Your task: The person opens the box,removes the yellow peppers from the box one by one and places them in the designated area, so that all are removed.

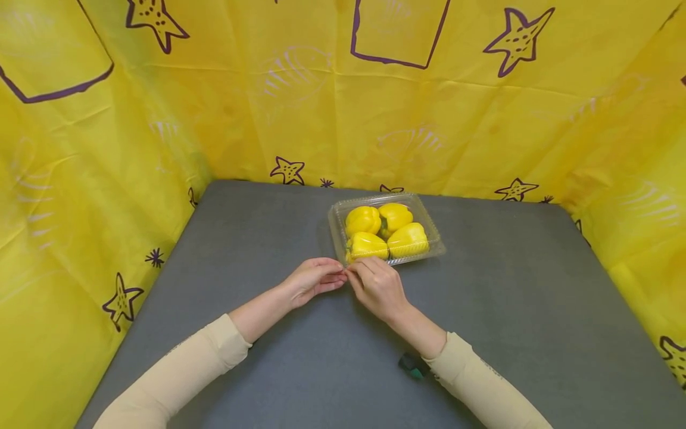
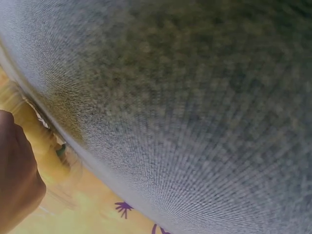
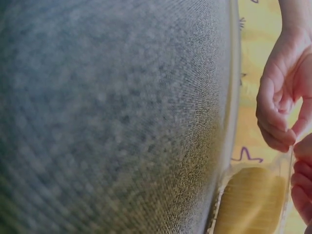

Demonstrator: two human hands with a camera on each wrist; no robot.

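A clear plastic clamshell container (image 1: 435,244) holds several yellow bell peppers (image 1: 363,220), some with green stems showing. It sits toward the back of the table, its lid over the peppers. At its near-left corner my left hand (image 1: 316,280) pinches the edge between thumb and fingertips. My right hand (image 1: 377,286) pinches the same corner from the other side, fingers curled, overlapping the front rim. In the right wrist view, the fingertips of both hands meet at the thin edge of the container wall (image 3: 287,190). The left wrist view catches only part of a hand and a blurred pepper.
The dark grey table (image 1: 514,310) reaches back to a yellow cloth backdrop (image 1: 332,119) printed with starfish and fish, which also rises on the left and right. A small dark item with a green patch (image 1: 412,366) shows beside the right sleeve (image 1: 477,375).
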